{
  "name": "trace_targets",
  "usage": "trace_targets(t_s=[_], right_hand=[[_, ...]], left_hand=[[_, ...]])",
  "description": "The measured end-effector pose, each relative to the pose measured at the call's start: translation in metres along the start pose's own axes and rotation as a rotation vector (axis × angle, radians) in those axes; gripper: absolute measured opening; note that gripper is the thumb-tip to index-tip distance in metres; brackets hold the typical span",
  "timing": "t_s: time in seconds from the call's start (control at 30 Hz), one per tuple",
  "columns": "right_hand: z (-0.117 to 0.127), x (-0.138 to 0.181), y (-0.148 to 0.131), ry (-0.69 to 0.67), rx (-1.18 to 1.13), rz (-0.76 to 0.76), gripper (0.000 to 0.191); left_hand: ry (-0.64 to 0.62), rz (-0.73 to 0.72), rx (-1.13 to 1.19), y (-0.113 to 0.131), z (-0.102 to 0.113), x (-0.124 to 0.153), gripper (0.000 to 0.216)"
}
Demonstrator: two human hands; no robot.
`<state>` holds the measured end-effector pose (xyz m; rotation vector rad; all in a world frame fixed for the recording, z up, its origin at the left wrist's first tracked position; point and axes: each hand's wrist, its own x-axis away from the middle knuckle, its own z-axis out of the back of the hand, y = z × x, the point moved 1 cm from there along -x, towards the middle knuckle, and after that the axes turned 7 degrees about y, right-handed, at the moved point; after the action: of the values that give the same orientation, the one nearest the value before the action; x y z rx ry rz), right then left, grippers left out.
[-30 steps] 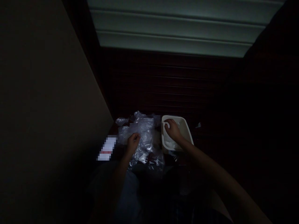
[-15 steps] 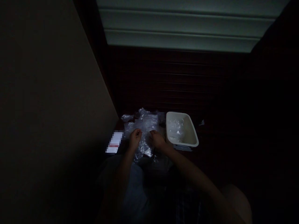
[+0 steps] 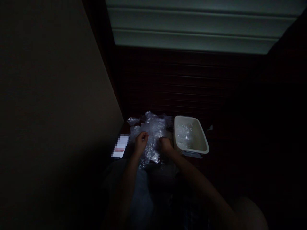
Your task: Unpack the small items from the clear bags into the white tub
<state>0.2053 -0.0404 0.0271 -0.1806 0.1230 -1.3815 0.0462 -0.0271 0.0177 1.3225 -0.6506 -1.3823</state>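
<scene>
In dim light, a loose pile of clear plastic bags [image 3: 157, 126] lies in front of me, crumpled and shiny in places. My left hand [image 3: 141, 142] is over the left side of the pile, thumb and fingers pinched together at a bag. Opposite it, my right hand [image 3: 166, 145] has its fingers curled closed on the plastic at the right side. Between the hands the plastic bunches toward me. The exact edges in my fingers are too dark to make out.
A white plastic tub [image 3: 205, 145] with crumpled clear plastic inside stands right of the pile. On the left lies a phone [image 3: 121, 146] with a lit, blurred screen. A wall [image 3: 100, 89] rises at the left, and dark slatted panels [image 3: 177, 75] stand behind. A small white scrap [image 3: 210, 127] lies beyond the tub.
The whole view has shifted slightly, so things sit a little farther right. My right hand has curled more and drawn slightly to the right; my left hand keeps its pinch.
</scene>
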Motion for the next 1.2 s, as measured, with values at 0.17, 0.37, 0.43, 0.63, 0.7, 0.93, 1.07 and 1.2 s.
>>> trace_targets(t_s=[0.17, 0.37, 0.43, 0.63, 0.7, 0.93, 1.07, 1.2], right_hand=[[0.024, -0.002, -0.008, 0.220, -0.057, -0.037, 0.026], [0.051, -0.018, -0.006, 0.389, -0.474, 0.021, 0.024], [0.052, -0.026, -0.001, 0.382, -0.678, -0.029, 0.021], [0.046, -0.030, 0.011, 0.322, -1.024, -0.086, 0.026], [0.048, -0.027, 0.012, 0.310, -1.049, -0.082, 0.027], [0.063, -0.024, 0.015, 0.306, -1.177, -0.131, 0.028], [0.066, -0.027, 0.020, 0.328, -1.226, -0.157, 0.031], [0.066, -0.027, 0.021, 0.340, -1.244, -0.193, 0.035]], left_hand=[[0.031, -0.010, -0.012, 0.003, -0.004, -0.001, 0.017], [-0.039, 0.024, 0.074, 0.006, -0.011, 0.002, 0.028], [-0.076, 0.034, 0.106, 0.006, -0.015, 0.005, 0.034], [-0.111, 0.038, 0.146, 0.009, -0.024, 0.011, 0.030], [-0.096, 0.048, 0.171, 0.010, -0.023, 0.009, 0.025], [-0.073, 0.407, 0.592, 0.011, -0.014, 0.003, 0.016], [-0.072, 0.575, 0.833, 0.013, -0.011, 0.001, 0.009], [-0.084, 0.787, 1.099, 0.018, -0.010, 0.000, 0.010]])
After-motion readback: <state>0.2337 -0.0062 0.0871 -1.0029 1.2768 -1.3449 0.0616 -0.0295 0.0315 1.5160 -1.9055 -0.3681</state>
